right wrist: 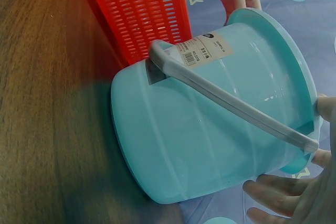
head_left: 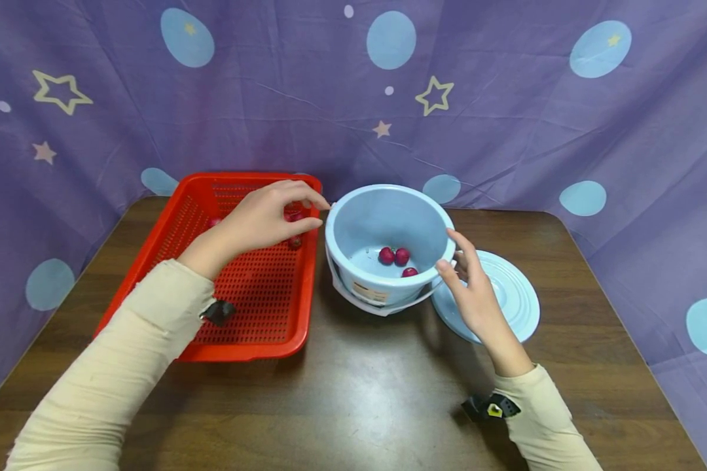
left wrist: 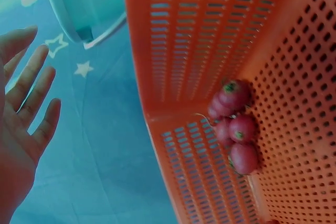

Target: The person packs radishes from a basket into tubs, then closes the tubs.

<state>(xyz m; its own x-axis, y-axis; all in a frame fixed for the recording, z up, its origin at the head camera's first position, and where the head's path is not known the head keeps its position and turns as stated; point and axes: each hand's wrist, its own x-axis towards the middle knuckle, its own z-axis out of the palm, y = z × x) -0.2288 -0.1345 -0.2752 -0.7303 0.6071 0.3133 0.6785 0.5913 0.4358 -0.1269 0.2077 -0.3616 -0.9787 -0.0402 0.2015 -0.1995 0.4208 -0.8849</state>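
Observation:
A light blue bucket stands on the table with three red radishes in its bottom. At its right side my right hand holds the rim, thumb and a finger at the edge, other fingers along the outer wall. My left hand hovers over the right edge of a red basket, fingertips right by the bucket's left rim. Its fingers are spread and hold nothing in the left wrist view. Several radishes lie in the basket's far corner, partly hidden by the left hand in the head view.
A round light blue lid lies on the wooden table right of the bucket, partly under my right hand. The bucket's pale handle hangs down on the near side. A purple patterned cloth hangs behind the table.

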